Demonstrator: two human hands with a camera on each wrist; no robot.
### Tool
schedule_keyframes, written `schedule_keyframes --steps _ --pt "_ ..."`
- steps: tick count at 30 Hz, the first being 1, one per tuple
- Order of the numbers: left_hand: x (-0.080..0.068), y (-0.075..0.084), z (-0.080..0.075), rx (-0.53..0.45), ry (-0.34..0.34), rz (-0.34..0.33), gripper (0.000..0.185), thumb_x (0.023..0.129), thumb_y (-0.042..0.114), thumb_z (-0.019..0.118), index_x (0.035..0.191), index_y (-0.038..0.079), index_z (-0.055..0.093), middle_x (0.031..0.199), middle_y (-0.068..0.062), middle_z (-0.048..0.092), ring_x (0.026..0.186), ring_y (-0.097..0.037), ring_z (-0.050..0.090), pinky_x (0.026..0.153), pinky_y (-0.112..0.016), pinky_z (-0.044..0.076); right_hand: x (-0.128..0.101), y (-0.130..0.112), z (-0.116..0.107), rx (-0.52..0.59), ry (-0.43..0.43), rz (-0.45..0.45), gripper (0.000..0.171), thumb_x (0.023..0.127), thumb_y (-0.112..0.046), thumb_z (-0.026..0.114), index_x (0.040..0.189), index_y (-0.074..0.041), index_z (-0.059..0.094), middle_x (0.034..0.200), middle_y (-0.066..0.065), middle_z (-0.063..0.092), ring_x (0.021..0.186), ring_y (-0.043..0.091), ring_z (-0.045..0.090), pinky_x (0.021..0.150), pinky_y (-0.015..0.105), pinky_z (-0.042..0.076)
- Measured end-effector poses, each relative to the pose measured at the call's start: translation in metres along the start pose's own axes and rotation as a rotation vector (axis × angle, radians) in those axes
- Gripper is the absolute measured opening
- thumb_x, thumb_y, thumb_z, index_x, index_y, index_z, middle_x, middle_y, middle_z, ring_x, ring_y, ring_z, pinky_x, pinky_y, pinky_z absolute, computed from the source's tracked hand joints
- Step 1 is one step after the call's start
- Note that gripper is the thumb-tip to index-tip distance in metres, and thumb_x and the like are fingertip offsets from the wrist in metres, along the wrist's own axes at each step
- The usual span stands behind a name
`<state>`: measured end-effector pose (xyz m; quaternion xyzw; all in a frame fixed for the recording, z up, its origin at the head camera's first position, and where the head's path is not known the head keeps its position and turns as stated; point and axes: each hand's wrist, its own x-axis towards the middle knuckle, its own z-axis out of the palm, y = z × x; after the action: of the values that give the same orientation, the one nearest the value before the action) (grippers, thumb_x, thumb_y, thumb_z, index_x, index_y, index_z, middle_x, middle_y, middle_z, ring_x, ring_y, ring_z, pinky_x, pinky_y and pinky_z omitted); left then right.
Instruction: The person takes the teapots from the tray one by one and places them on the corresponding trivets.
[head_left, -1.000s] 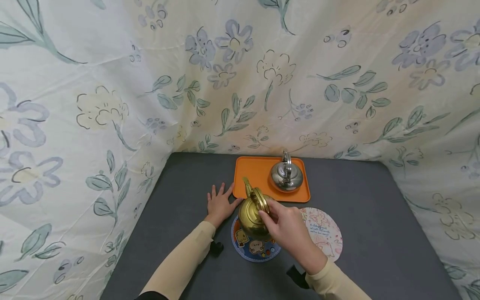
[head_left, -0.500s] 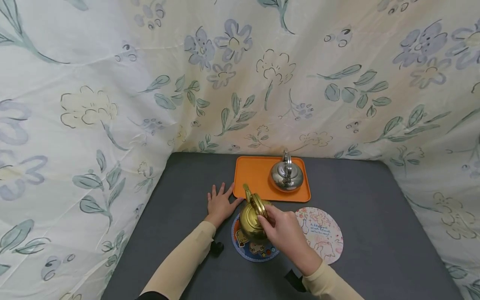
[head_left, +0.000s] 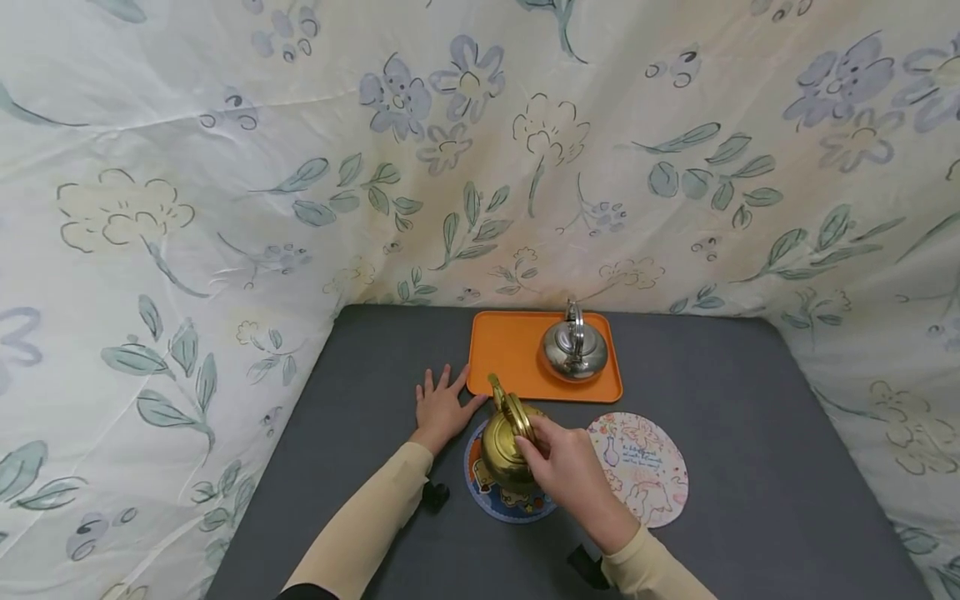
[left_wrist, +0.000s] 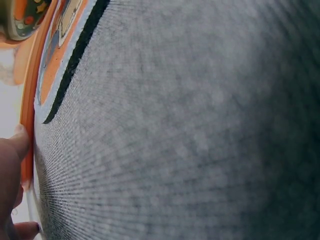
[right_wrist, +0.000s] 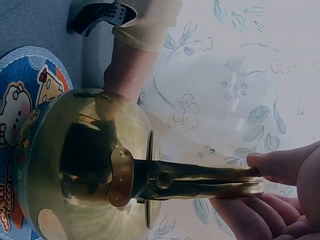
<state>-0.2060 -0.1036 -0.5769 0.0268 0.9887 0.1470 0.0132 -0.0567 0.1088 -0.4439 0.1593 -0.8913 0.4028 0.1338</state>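
Right hand (head_left: 568,457), lower centre of the head view, with thumb and fingers closed on the upper part of the handle (right_wrist: 215,173), pinching it from opposite sides. The gold kettle (head_left: 497,454) to which this handle belongs sits over the blue round mat (head_left: 501,511), its spout (head_left: 497,390) directed toward the top of the frame; whether its base bears fully on the mat cannot be told. Left hand (head_left: 441,410), left of centre: fingers spread and nearly straight, gripping nothing, set against the lower left corner of the orange tray (head_left: 504,354). A silver kettle (head_left: 562,357) stands on the right part of the tray, and a pale round mat (head_left: 648,479) lies on the tabletop (head_left: 720,392) to the right of the blue one. Sound handling here would seem to call for a pinch centred on the handle, so that the kettle hangs level; a slow, vertical motion of the wrist; and the spout held clear of the tray's near edge. Should the kettle be set down, the pinch is best relaxed only once the whole base bears evenly, since an early release could let it rock.
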Motion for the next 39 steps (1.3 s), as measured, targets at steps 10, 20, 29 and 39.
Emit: schedule_keyframes --steps 10,20,29,39 --pt "-0.003 0.0 0.003 -0.025 0.019 0.005 0.077 0.092 0.074 0.051 0.158 0.038 0.034 0.165 -0.011 0.029 0.153 -0.047 0.014 0.12 -0.065 0.017 -0.005 0.004 0.005 0.017 -0.012 0.036 0.029 0.088 -0.006 0.078 0.116 -0.002 0.073 0.093 0.011 0.079 0.077 0.018 0.077 0.064 0.024 0.06" --pt "0.0 0.001 0.002 -0.017 0.003 0.005 0.078 0.092 0.075 0.048 0.159 0.039 0.032 0.166 -0.01 0.028 0.154 -0.047 0.012 0.12 -0.065 0.017 -0.004 0.006 0.005 0.018 -0.003 0.043 0.03 0.088 -0.007 0.078 0.117 -0.003 0.073 0.095 0.012 0.079 0.079 0.019 0.077 0.065 0.026 0.061" --pt "0.0 0.0 0.0 -0.008 0.0 -0.001 0.078 0.092 0.074 0.049 0.159 0.038 0.031 0.166 -0.009 0.027 0.154 -0.046 0.012 0.121 -0.065 0.017 -0.004 0.007 0.003 0.023 -0.011 0.051 0.032 0.089 -0.008 0.078 0.12 -0.004 0.072 0.093 0.009 0.079 0.073 0.015 0.075 0.061 0.022 0.058" --pt "-0.001 0.001 0.002 -0.026 0.007 -0.002 0.077 0.092 0.073 0.05 0.159 0.038 0.032 0.166 -0.009 0.027 0.154 -0.045 0.011 0.121 -0.065 0.016 -0.005 0.011 -0.001 -0.022 -0.05 0.046 0.036 0.093 -0.018 0.075 0.125 -0.003 0.07 0.083 0.004 0.077 0.058 0.005 0.066 0.051 0.019 0.05"
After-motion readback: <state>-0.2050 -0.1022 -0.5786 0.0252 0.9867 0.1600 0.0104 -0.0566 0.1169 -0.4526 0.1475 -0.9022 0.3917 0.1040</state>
